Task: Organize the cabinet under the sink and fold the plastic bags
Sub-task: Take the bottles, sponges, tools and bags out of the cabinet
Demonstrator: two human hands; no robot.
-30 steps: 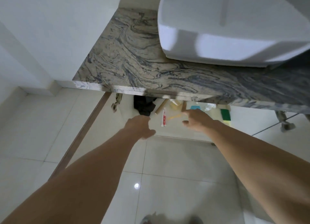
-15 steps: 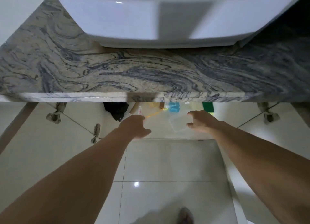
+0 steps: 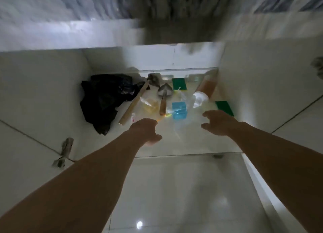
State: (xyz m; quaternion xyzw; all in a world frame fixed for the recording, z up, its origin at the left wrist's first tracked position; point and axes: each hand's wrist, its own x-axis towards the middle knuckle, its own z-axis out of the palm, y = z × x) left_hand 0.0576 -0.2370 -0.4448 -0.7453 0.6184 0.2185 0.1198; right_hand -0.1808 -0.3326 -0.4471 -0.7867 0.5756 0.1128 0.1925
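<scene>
black bag [image 3: 103, 100], blue pack [image 3: 179, 110]

bag [image 3: 103, 100] at cabinet floor [image 3: 183, 142] left, trowel [image 3: 164, 96] centre, bottle [image 3: 206, 88] right, both behind hands

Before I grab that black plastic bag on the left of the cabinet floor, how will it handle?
The black plastic bag lies crumpled in loose folds, so it will likely be floppy and light, sagging from one grip. Its glossy film looks slippery. A wooden handle rests along its edge and may shift when the bag is pulled.

Motion-blurred countertop [image 3: 174, 14] overhead
</scene>
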